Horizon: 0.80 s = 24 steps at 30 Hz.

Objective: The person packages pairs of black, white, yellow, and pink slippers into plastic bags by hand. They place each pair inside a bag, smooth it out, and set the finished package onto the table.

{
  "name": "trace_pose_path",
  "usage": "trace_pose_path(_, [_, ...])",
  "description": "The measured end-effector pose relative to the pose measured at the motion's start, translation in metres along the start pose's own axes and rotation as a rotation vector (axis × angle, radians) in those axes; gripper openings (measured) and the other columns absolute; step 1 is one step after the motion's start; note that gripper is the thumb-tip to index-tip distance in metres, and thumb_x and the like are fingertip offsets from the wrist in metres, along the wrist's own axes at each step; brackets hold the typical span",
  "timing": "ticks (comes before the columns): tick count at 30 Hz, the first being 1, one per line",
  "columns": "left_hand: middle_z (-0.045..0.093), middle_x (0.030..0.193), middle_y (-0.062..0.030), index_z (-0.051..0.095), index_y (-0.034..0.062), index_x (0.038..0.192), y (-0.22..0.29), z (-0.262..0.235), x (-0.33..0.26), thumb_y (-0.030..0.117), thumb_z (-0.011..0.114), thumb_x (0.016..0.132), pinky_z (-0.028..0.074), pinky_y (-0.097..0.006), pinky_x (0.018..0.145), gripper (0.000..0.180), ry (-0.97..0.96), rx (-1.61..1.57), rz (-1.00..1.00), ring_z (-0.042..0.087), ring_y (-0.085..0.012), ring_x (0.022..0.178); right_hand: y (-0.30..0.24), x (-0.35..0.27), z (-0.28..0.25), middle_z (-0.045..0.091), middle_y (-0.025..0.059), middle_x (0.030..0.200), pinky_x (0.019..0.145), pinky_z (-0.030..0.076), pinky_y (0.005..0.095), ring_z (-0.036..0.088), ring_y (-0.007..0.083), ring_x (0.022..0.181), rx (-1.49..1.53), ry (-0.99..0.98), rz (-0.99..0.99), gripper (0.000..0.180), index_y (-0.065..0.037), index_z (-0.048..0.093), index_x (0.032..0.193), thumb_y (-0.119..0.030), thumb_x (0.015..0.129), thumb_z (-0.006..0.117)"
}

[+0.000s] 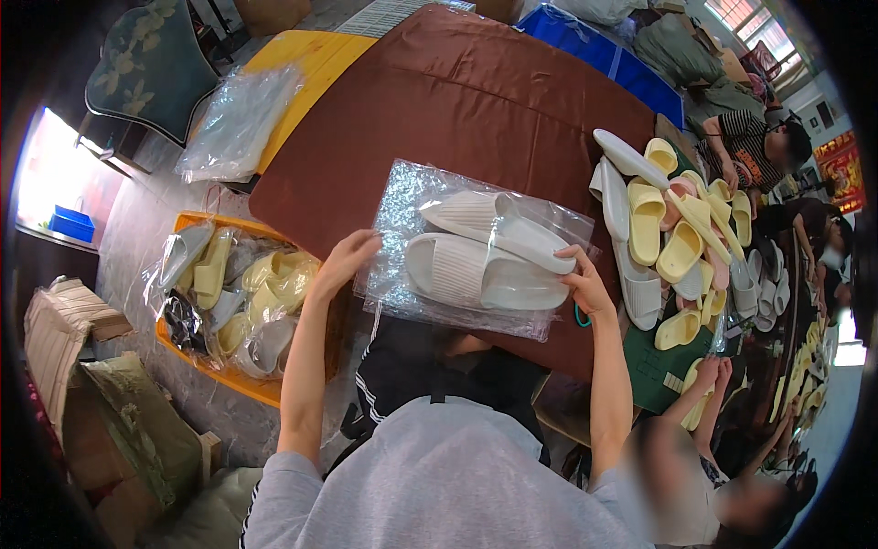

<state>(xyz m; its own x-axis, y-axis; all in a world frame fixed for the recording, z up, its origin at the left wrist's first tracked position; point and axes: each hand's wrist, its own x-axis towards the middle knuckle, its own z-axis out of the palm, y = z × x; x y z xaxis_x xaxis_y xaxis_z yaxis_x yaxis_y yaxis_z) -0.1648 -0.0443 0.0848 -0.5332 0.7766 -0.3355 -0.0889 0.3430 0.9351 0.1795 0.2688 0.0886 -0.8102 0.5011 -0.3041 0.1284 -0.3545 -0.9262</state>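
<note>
Right now the left hand (343,261) grips the left edge of a clear plastic bag (476,247), fingers curled shut on the film. Right hand (585,284) pinches the bag's right edge near the toe of a slipper, fingers closed on plastic; something teal shows under the wrist, can't tell what. Inside the bag: a pair of white ribbed slippers (489,256), one overlapping the other, toes to the right. Bag lies at the near edge of the worktop (476,101), w/ a brown cloth over it. Along the worktop's right edge, a heap of loose yellow, white & pink slippers (677,238). Off the left edge, lower down, an orange crate (242,384) w/ bagged slippers inside. At the far left corner, a stack of empty clear bags (233,123) on a yellow surface. Other people sit at the right, one in a striped shirt (750,137).
</note>
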Motion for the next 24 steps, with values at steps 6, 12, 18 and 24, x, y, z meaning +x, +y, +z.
trace_pose_path(6, [0.069,0.084,-0.0086,0.068,-0.0039,0.102,0.032,0.008,0.046,0.038,0.054,0.097,0.048,-0.031,0.071,0.044,0.085,0.24,0.062,0.06,-0.0148,0.076,-0.024,0.005,0.014,0.056,0.0015,0.113,0.095,0.039,0.0286,0.05,0.015,0.11,-0.075,-0.064,-0.059,0.043,-0.01,0.061,0.107,0.01,0.069,0.06])
trace_pose_path(12, [0.053,0.058,-0.0018,0.07,-0.0009,0.091,0.019,0.024,0.065,0.017,0.057,0.094,0.038,-0.028,0.051,0.022,0.33,0.217,0.26,0.048,-0.0074,0.055,-0.024,-0.009,0.005,0.058,0.0002,0.109,0.097,0.04,0.0292,0.053,0.0135,0.107,-0.156,-0.069,-0.09,0.033,-0.007,0.061,0.101,0.011,0.074,0.062])
trace_pose_path(18, [0.054,0.063,-0.0011,0.07,0.0007,0.096,0.004,0.041,0.078,0.022,0.057,0.096,0.038,-0.027,0.053,0.025,0.282,0.202,0.273,0.047,-0.0078,0.058,-0.019,-0.028,-0.005,0.059,-0.0016,0.099,0.092,0.041,0.0258,0.053,0.0103,0.099,-0.226,-0.007,-0.162,0.029,-0.007,0.062,0.099,0.012,0.077,0.059])
trace_pose_path(24, [0.059,0.066,-0.0094,0.069,-0.0012,0.095,0.006,0.036,0.085,0.025,0.055,0.096,0.043,-0.032,0.059,0.029,0.311,0.299,0.225,0.054,-0.014,0.061,-0.026,-0.034,0.005,0.058,-0.0023,0.098,0.087,0.04,0.0233,0.051,0.0085,0.095,-0.322,0.001,-0.213,0.024,-0.007,0.063,0.1,0.008,0.082,0.058])
